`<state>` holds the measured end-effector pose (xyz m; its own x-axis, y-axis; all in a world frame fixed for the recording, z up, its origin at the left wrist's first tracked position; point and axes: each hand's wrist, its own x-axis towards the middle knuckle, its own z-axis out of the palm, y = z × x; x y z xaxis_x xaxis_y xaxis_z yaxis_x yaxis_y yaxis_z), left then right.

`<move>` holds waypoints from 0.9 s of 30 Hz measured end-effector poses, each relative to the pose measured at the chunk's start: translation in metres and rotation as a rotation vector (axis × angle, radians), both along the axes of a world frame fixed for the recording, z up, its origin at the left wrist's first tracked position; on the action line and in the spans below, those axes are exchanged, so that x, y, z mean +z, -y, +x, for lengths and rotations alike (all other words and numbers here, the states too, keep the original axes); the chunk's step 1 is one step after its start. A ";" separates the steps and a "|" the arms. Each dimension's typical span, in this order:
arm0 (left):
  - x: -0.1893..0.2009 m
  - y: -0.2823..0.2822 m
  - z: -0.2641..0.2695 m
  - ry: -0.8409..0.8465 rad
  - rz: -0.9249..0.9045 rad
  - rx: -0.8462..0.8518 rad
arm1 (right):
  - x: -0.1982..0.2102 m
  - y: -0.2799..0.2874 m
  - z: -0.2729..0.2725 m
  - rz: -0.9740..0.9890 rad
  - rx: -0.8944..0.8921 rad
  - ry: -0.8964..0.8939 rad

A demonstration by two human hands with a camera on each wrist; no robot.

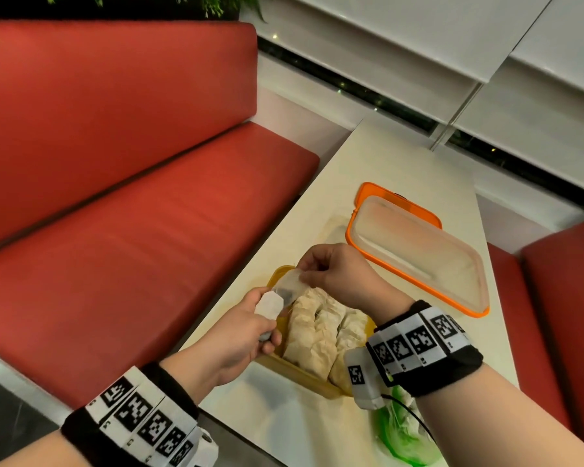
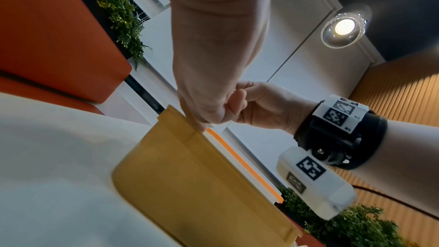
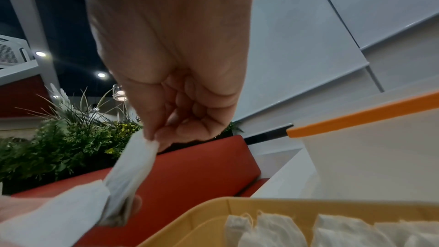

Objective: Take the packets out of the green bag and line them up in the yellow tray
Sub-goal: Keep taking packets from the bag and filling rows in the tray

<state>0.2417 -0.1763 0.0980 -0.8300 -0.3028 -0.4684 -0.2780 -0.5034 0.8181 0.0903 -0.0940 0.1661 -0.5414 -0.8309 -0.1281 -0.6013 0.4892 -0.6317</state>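
Above the far-left corner of the yellow tray (image 1: 304,374), my right hand (image 1: 304,274) pinches the top edge of a white packet (image 1: 289,285). The packet's lower end sits in my left hand (image 1: 267,318), which also grips a second white packet (image 1: 268,303). From the right wrist, the pinched packet (image 3: 133,166) stretches down from my right hand (image 3: 152,137) to the other packet (image 3: 59,219). Several packets (image 1: 321,332) lie side by side in the tray. The green bag (image 1: 402,429) lies crumpled near the front edge, under my right wrist. The left wrist view shows the tray's outer wall (image 2: 190,176) but no packets.
A clear lid with an orange rim (image 1: 415,251) lies on the white table (image 1: 402,156) just beyond the tray. Red bench seats (image 1: 132,197) run along the left side, and another red seat (image 1: 563,298) stands at the right. A window wall with blinds is behind.
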 end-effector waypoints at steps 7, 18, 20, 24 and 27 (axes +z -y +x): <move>-0.002 0.000 0.005 0.013 -0.044 0.122 | -0.013 0.019 -0.003 0.132 0.043 -0.298; -0.005 0.004 0.010 -0.003 -0.055 0.105 | -0.043 0.039 -0.006 0.421 0.031 -0.316; -0.005 0.005 0.011 -0.011 -0.053 0.099 | -0.044 0.041 -0.004 0.442 0.035 -0.318; -0.005 0.006 0.011 -0.015 -0.056 0.088 | -0.046 0.043 -0.003 0.468 0.020 -0.349; -0.005 0.006 0.010 -0.008 -0.055 0.079 | -0.043 0.045 -0.001 0.498 0.012 -0.382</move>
